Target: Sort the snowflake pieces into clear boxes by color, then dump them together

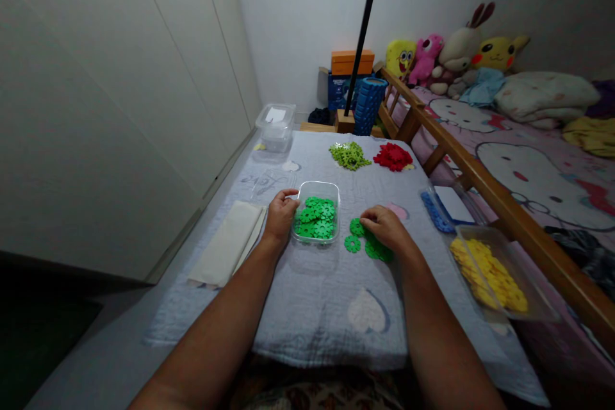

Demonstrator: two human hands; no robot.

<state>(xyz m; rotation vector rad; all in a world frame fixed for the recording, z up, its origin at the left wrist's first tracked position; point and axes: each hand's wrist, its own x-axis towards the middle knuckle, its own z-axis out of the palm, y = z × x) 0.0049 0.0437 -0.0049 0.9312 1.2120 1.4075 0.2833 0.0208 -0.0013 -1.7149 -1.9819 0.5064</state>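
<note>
A clear plastic container (316, 187) stands near the middle of the cloth-covered table, partly filled with green snowflake-shaped plastic discs (317, 218). My left hand (281, 213) grips its left wall, thumb and fingers at the rim. To the container's right lies a small pile of the same green discs (379, 251). Over that pile is my right hand (385, 225), its fingers bent together and pointing down at a green disc (356, 227). One loose disc (352, 244) lies flat beside it. The fingertips touch the discs, and the palm hides part of the pile.
Folded beige cloth (225, 243) lies left. Lime-green pieces (350, 155) and red pieces (393, 157) are heaped at the back. A lidded clear box (276, 125) stands back left. Boxes of blue pieces (436, 211) and yellow pieces (487, 269) sit right, beside a wooden bed rail (461, 157).
</note>
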